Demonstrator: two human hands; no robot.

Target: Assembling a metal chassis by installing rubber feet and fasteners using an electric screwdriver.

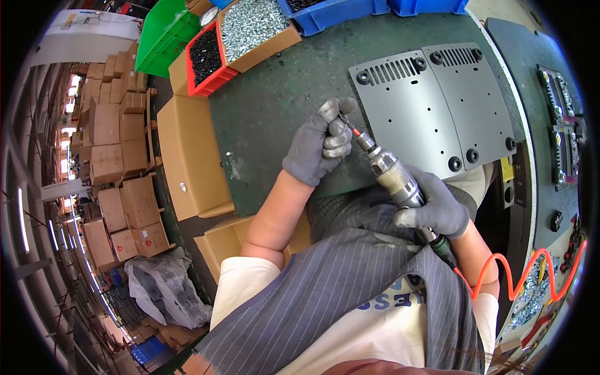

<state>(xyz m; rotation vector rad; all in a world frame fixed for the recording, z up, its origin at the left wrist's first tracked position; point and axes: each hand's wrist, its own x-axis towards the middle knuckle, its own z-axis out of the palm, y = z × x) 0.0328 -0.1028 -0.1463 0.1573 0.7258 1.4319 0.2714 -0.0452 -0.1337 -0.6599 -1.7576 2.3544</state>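
Note:
In my right hand, gloved in grey, is an air screwdriver with a silver body, held slantwise above my lap. Its bit points up and left toward my left hand, also gloved. The left fingers are closed around the bit's tip; whatever small piece they pinch there is too small to make out. Two grey metal plates lie side by side on the green table, just beyond the screwdriver. They have rows of slots, small holes and round black feet near their corners.
An orange coiled air hose trails right from the screwdriver. A red bin of black screws and a cardboard box of silver screws stand at the far left of the green table. Blue bins line the back; stacked cartons stand left.

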